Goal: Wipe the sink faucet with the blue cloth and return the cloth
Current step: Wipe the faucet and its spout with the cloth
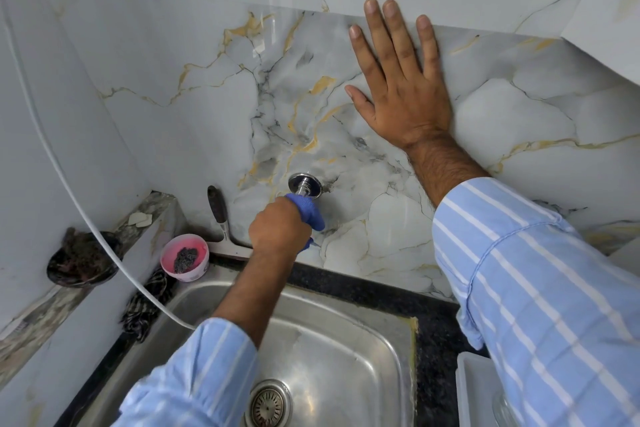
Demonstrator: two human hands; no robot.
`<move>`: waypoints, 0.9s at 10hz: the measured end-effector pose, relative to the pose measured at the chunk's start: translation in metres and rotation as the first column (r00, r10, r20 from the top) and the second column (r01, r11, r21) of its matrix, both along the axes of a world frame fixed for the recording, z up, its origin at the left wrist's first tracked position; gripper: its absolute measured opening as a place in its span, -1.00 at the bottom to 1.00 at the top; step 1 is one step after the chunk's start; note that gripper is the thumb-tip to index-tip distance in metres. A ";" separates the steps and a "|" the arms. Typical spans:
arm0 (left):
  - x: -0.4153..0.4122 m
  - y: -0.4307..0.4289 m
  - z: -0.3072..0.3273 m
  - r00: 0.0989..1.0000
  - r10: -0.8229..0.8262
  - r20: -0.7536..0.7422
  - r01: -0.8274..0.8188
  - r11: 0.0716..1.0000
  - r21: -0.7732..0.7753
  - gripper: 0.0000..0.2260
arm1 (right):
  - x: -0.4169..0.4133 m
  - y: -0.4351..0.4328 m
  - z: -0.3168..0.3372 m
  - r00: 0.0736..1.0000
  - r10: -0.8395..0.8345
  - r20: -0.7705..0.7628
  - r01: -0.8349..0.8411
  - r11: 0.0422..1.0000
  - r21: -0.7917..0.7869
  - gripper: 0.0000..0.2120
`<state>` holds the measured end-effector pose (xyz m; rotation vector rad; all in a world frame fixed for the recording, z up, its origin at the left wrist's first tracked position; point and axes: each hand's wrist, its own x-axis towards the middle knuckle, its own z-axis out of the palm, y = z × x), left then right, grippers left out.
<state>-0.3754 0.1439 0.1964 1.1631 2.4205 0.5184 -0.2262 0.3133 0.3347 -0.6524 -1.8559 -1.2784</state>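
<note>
At faucet (pixel 304 188), left hand (pixel 277 229) gripping blue cloth (pixel 310 213)

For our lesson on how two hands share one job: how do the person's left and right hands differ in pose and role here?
The left hand is closed in a grip around the blue cloth at the faucet; the right hand holds nothing. The left hand is curled low above the sink; the right hand lies flat, fingers spread, on the marble wall higher up. Both emerge from blue striped sleeves.
</note>
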 end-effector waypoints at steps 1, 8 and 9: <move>-0.002 0.025 0.017 0.994 0.065 0.092 -0.052 0.989 -0.136 -0.79 | 0.001 0.000 0.000 1.000 0.005 -0.004 -0.005 1.000 -0.010 -0.34; -0.029 -0.015 -0.022 0.766 -0.292 0.573 0.023 0.903 0.429 -0.79 | -0.001 0.002 -0.003 1.000 0.014 -0.010 -0.014 1.000 -0.006 -0.33; -0.026 -0.041 -0.041 0.805 -0.337 0.489 0.046 0.856 0.514 -0.72 | -0.001 0.001 -0.002 1.000 0.010 -0.013 -0.010 1.000 -0.007 -0.33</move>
